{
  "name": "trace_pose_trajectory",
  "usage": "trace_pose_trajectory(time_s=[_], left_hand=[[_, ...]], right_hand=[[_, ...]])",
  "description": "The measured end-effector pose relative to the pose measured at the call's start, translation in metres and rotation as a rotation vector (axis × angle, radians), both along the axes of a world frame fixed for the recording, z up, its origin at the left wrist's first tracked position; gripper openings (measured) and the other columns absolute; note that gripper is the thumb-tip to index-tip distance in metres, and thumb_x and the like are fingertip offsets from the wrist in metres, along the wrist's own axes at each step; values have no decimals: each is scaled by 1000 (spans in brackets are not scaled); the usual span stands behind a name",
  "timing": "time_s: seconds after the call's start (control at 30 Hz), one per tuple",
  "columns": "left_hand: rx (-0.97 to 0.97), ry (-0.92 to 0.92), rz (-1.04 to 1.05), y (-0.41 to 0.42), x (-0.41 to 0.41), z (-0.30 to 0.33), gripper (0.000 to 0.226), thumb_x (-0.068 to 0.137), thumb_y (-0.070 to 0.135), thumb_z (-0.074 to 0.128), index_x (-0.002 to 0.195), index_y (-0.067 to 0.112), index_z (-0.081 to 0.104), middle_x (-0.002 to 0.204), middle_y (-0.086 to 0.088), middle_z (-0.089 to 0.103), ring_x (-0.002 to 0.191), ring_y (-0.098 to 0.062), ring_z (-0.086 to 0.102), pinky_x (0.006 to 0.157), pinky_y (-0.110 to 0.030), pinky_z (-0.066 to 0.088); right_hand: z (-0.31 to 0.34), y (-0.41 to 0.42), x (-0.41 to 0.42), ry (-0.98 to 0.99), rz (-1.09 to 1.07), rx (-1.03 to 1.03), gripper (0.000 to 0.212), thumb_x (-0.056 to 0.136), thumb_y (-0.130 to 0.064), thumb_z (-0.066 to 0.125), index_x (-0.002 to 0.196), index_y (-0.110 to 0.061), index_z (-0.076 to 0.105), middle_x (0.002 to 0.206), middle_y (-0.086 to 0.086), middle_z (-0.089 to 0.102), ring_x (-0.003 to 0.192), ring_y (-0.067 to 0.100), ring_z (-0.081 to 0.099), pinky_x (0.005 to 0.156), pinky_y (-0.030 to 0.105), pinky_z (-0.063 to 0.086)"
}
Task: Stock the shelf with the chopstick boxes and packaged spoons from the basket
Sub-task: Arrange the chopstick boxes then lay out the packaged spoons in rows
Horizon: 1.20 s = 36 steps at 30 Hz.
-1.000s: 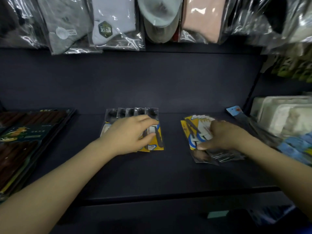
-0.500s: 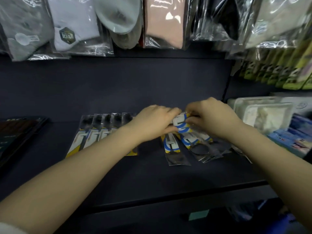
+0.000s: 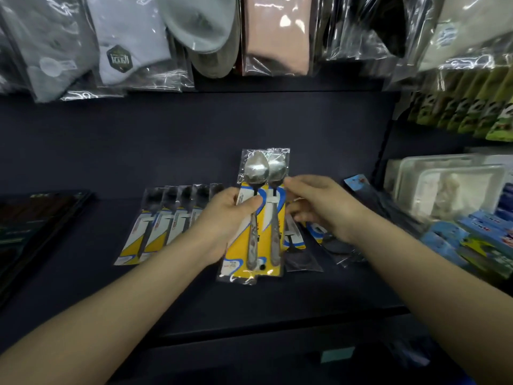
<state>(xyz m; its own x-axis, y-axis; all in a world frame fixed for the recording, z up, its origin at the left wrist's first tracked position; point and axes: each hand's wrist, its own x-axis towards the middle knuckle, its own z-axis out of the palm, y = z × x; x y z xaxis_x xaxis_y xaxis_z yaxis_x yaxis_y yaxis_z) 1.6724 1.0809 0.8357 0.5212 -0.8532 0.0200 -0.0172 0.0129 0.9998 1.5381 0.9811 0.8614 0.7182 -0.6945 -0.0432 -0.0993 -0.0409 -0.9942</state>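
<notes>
Our left hand (image 3: 222, 220) grips two spoon packs (image 3: 263, 240); our right hand (image 3: 322, 207) seems to pinch their 3 o'clock edge. Slick film could let one slide out.

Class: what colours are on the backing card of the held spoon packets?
The spoon packets' backing card is mainly yellow, with blue and white curves; head view.

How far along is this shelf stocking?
Partway. Done: a row of spoon packs lies on the shelf, chopstick boxes at far left. In hand: the left hand holds two spoon packs upright, right hand at their edge. Left: a loose pile of packs to tidy; the basket is out of view.
</notes>
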Motion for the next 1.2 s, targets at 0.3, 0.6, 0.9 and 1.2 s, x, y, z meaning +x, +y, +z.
trace_pose_trajectory(time_s=[0.3, 0.6, 0.9, 1.2], left_hand=[[342, -674, 293, -1, 50, -16, 16, 91, 18, 45, 83, 4, 46, 65, -4, 45, 61, -21, 45, 48, -30, 28], [468, -684, 194, -35, 58, -18, 46, 89, 7, 47, 130, -1, 28, 79, -5, 52, 62, -18, 48, 46, -28, 32], [614, -1254, -343, 0, 81, -8, 70, 86, 51, 51, 143, 19, 28, 156, -6, 14, 142, -25, 14, 115, -38, 21], [603, -1223, -513, -7, 87, -25, 85, 82, 59, 50, 148, 27, 6, 158, 3, -2, 145, -16, -1, 118, -33, 8]], right_hand=[[5, -25, 51, 232, -237, -159, 33, 90, -1, 44, 58, -8, 41, 48, 10, 35, 29, 15, 33, 28, 12, 22], [-25, -36, 94, 528, -132, -274, 33, 94, -3, 43, 61, -5, 42, 49, 13, 40, 33, 18, 35, 35, 17, 27], [-27, -37, 95, 503, -107, -241, 39, 95, -3, 44, 57, -8, 36, 26, 2, 37, 13, 4, 28, 28, 7, 23], [-36, -41, 100, 524, -176, -209, 36, 95, 2, 40, 61, -7, 42, 52, 10, 45, 46, 20, 48, 39, 24, 44]])
